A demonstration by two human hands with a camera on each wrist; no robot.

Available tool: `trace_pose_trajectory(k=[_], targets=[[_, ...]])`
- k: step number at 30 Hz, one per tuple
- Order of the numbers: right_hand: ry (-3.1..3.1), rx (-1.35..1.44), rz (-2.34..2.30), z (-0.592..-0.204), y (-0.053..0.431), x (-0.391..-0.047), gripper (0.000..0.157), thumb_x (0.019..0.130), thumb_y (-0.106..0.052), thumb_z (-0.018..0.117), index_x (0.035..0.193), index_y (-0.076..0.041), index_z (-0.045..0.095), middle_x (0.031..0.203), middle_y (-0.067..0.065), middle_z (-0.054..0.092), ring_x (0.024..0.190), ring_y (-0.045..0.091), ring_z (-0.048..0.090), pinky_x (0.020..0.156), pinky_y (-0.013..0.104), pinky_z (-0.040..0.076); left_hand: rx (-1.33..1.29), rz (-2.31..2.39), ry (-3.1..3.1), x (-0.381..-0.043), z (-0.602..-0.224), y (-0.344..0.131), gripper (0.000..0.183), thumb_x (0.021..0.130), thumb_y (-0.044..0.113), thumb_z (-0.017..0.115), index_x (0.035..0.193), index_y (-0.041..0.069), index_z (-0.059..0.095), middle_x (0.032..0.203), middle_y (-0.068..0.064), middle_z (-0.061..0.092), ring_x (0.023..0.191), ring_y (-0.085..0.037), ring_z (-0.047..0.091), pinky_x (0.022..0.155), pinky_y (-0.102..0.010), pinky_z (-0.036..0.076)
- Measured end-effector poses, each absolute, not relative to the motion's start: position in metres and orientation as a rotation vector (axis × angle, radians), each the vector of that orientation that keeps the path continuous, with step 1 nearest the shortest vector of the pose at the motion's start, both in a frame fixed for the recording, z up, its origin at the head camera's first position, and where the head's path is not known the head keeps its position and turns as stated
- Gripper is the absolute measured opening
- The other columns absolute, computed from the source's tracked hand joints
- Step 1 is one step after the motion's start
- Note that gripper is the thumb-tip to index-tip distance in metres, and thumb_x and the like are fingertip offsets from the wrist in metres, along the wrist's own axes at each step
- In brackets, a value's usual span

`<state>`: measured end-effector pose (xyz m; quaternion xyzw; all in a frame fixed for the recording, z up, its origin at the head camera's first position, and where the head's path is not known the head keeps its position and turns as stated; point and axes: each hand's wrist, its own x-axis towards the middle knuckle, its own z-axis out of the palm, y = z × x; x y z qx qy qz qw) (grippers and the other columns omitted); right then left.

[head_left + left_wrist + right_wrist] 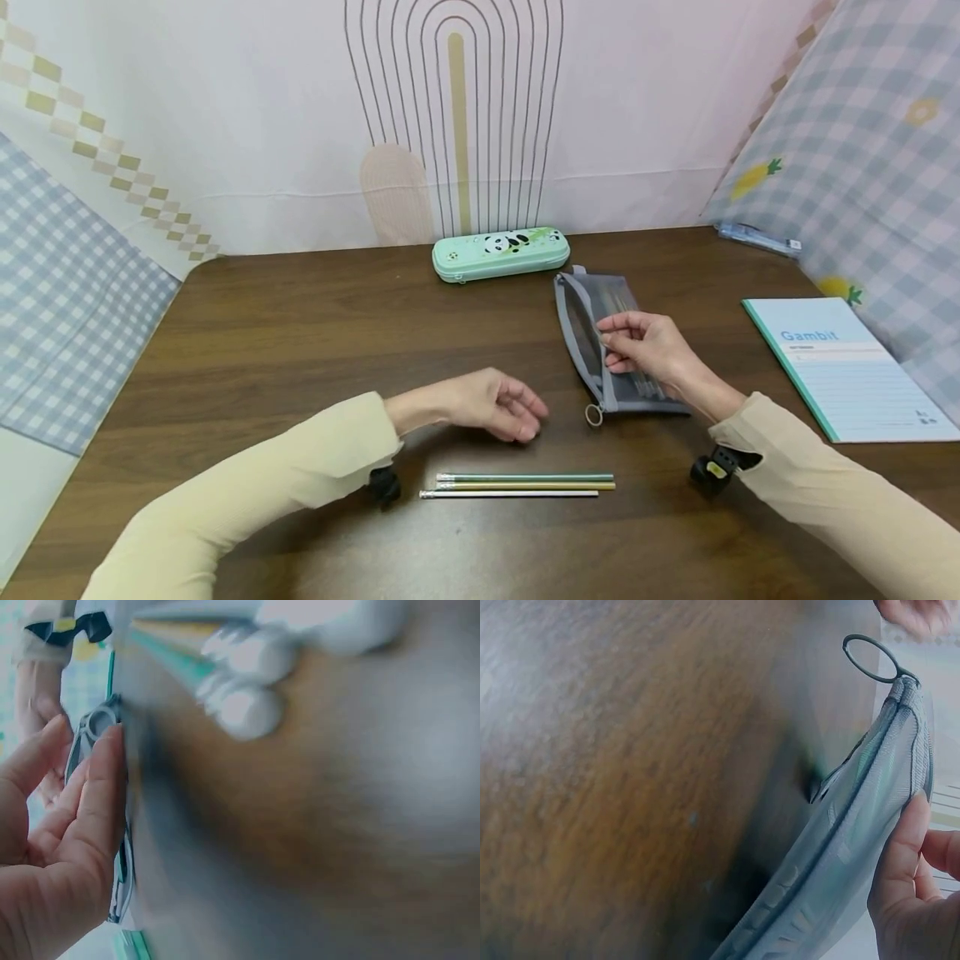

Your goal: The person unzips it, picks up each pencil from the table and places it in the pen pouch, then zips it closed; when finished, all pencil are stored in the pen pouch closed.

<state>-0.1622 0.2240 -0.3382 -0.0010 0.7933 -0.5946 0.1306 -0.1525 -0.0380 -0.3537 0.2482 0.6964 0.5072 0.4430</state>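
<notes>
My right hand [647,348] pinches one edge of a grey mesh zipper pouch [643,407], whose mouth gapes toward the left. Through the mesh, several slim pencil-like shapes show faintly. A round ring pull [594,415] hangs at the pouch's near corner; the right wrist view shows the thumb and finger [904,862] on the pouch's rim. Left of the pouch, my left hand [491,406] hovers above the table with loosely bent fingers and nothing in them. Below it lie three pencils side by side: a green one [525,477], a gold one [525,486] and a white one [510,494].
A mint pencil case [498,265] with a panda print stands at the back of the brown wooden table [300,333]. To the right lies a notebook [855,375] marked "Gambit". A clear bluish packet [759,239] rests at the far right corner, by the checked cloth.
</notes>
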Motion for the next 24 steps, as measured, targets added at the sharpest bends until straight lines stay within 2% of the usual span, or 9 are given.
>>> trace_pose_trajectory(k=[5, 10, 24], targets=[[2.312, 0.0, -1.716, -0.339, 0.225, -0.162, 0.035, 0.094, -0.004, 0.054, 0.123, 0.014, 0.047, 0.076, -0.002, 0.061, 0.062, 0.005, 0.061, 0.062, 0.022, 0.057, 0.777, 1.123, 1.821, -0.137, -0.357, -0.052, 0.033, 0.081, 0.0, 0.071, 0.112, -0.003, 0.063, 0.099, -0.011, 0.069, 0.081, -0.006, 0.064, 0.077, -0.019, 0.054], [2.313, 0.008, -1.715, -0.34, 0.224, -0.163, 0.033, 0.094, -0.003, 0.053, 0.122, 0.013, 0.048, 0.077, -0.002, 0.061, 0.062, 0.005, 0.061, 0.062, 0.022, 0.057, 0.86, 1.047, 1.925, -0.13, -0.359, -0.057, 0.033, 0.077, 0.003, 0.076, 0.108, 0.004, 0.066, 0.094, -0.003, 0.069, 0.081, -0.004, 0.063, 0.075, -0.016, 0.052], [2.313, 0.0, -1.709, -0.336, 0.224, -0.16, 0.034, 0.094, -0.004, 0.054, 0.122, 0.013, 0.048, 0.077, -0.003, 0.061, 0.062, 0.006, 0.061, 0.062, 0.023, 0.058, 1.058, 0.878, 2.04, -0.125, -0.361, -0.056, 0.038, 0.072, 0.004, 0.081, 0.106, 0.009, 0.066, 0.09, 0.003, 0.059, 0.08, 0.0, 0.055, 0.072, -0.013, 0.052]])
